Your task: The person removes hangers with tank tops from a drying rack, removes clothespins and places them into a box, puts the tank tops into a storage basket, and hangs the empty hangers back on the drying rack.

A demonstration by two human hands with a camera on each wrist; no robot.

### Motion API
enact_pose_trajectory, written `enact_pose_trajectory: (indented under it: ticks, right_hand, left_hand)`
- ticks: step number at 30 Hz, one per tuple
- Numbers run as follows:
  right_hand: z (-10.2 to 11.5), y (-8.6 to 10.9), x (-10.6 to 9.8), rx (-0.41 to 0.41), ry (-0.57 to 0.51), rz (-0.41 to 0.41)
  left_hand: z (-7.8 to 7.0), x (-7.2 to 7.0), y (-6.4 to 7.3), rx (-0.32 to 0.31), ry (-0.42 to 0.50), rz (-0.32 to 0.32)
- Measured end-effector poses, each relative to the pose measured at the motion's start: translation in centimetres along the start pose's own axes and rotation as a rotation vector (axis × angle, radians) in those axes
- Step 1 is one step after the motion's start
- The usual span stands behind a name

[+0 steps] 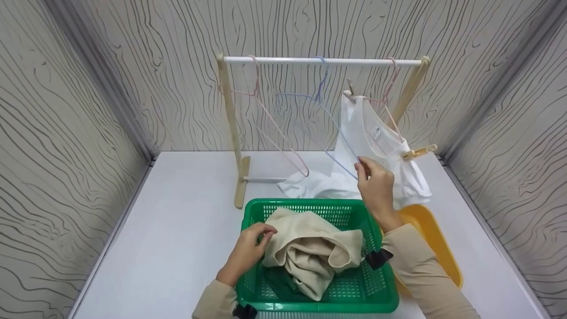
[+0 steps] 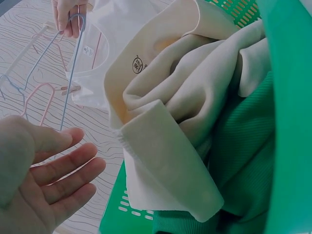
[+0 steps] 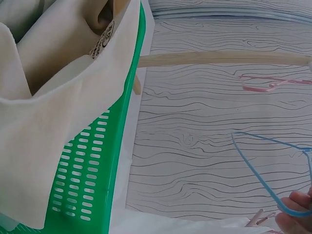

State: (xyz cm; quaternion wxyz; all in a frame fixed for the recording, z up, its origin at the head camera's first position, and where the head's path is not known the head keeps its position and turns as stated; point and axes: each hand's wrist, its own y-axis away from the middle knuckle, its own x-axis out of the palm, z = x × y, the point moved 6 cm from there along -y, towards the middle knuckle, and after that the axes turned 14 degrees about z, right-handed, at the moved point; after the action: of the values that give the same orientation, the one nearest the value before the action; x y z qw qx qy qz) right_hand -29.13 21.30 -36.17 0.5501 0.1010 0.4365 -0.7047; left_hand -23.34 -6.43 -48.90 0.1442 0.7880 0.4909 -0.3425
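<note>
Thumb and fingers of my right hand pinch the lower corner of a blue hanger, whose hook hangs over the rack's white bar. My left hand is at the left side of a crumpled beige garment; in the left wrist view its fingers are spread, loosely bent, with nothing in them. This garment lies in a green plastic basket, over a dark green ribbed cloth. To the right of the blue hanger, a white sleeveless top hangs from a pink hanger.
Clipped to the white top's shoulders are a yellowish clothespin and another clothespin. A second pink hanger hangs bare near the rack's left wooden post. Under my right forearm sits a yellow basin.
</note>
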Motion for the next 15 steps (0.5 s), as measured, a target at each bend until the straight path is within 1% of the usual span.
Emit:
enact_pose_trajectory:
  ticks: [4,11,15]
  right_hand:
    - [0.08,0.18,0.11,-0.019,0.017,0.006]
    - [-0.19,0.41,0.22,-0.022,0.002,0.033]
    - [-0.38,0.64,0.00,-0.017,-0.012,0.019]
  left_hand:
    - [-0.02,0.04,0.04,0.000,-0.002,0.002]
    - [0.04,0.17,0.08,0.004,-0.016,-0.006]
    - [0.16,0.37,0.05,0.006,-0.011,-0.008]
